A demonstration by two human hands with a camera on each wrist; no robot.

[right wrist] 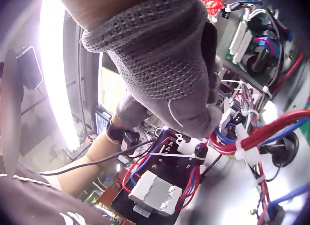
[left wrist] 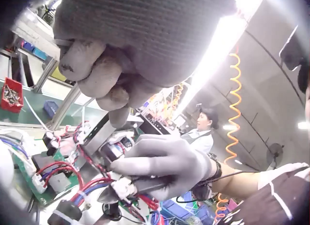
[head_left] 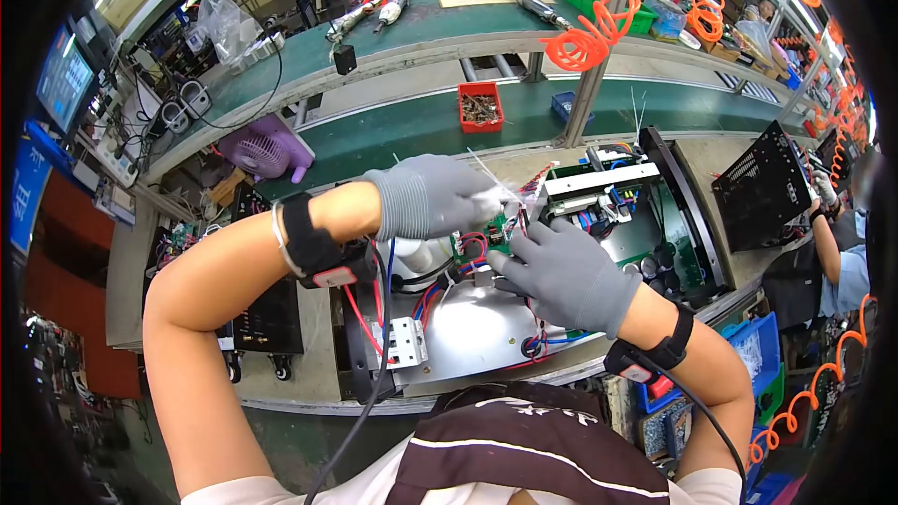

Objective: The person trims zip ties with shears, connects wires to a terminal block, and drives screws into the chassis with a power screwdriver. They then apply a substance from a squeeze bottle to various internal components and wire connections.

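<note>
My gloved left hand (head_left: 435, 196) is over the middle of an open electrical unit with a shiny metal base plate (head_left: 472, 323). Its fingers are curled, pinching a thin white cable tie (head_left: 488, 168) that sticks up past the fingertips. Close on its right, my gloved right hand (head_left: 571, 273) bends its fingers around a bundle of wires. Red and blue wires (right wrist: 271, 133) run from beside its thumb in the right wrist view. A green circuit board (left wrist: 60, 179) with white connectors lies beside the bundle. The gloves partly hide the spot where the fingers meet the wires.
A white circuit breaker (head_left: 405, 343) sits at the unit's front left. A red bin (head_left: 481, 108) of small parts stands on the green bench behind. Orange coiled hoses (head_left: 585, 42) hang above. At the right, another person handles a black panel (head_left: 762, 189).
</note>
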